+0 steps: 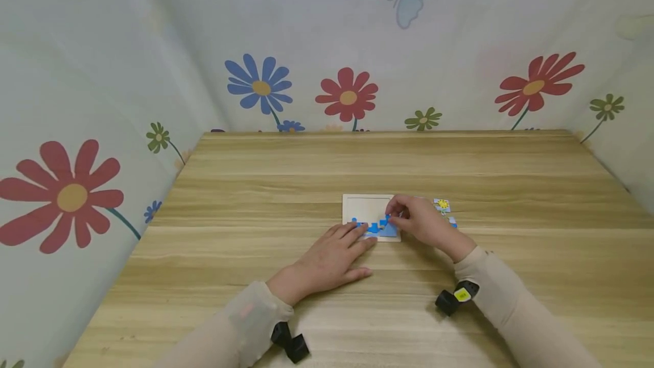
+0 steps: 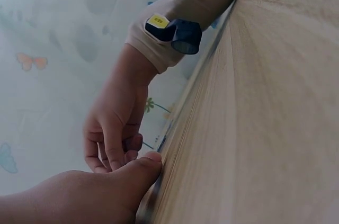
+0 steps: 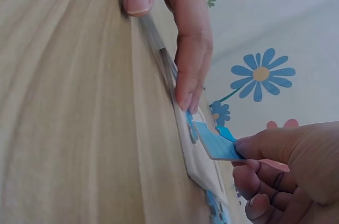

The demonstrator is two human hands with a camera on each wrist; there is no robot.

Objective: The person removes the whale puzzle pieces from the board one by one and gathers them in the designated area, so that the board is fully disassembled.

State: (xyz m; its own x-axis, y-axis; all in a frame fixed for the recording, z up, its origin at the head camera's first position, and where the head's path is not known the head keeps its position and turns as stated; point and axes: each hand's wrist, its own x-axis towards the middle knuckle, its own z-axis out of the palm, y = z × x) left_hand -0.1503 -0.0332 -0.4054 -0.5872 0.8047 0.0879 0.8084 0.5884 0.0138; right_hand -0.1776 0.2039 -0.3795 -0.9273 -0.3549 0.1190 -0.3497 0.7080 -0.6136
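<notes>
A small pale puzzle tray (image 1: 345,209) lies on the table, with blue jigsaw pieces (image 1: 374,228) along its near side. My left hand (image 1: 329,257) rests palm down at the tray's near left, fingertips over the joined pieces and the thumb out on the wood. Between thumb and index finger, my right hand (image 1: 421,220) pinches a blue jigsaw piece (image 3: 217,143). In the right wrist view that piece is tilted above the tray, with its straight edge toward the camera. The left wrist view hides the pieces behind my fingers.
To the right of the tray lie several loose puzzle pieces (image 1: 442,204), one with a yellow shape on it. The wooden table (image 1: 255,186) runs back to a flower-printed cloth (image 1: 306,27). Both sleeves carry small black wrist cameras (image 1: 447,302).
</notes>
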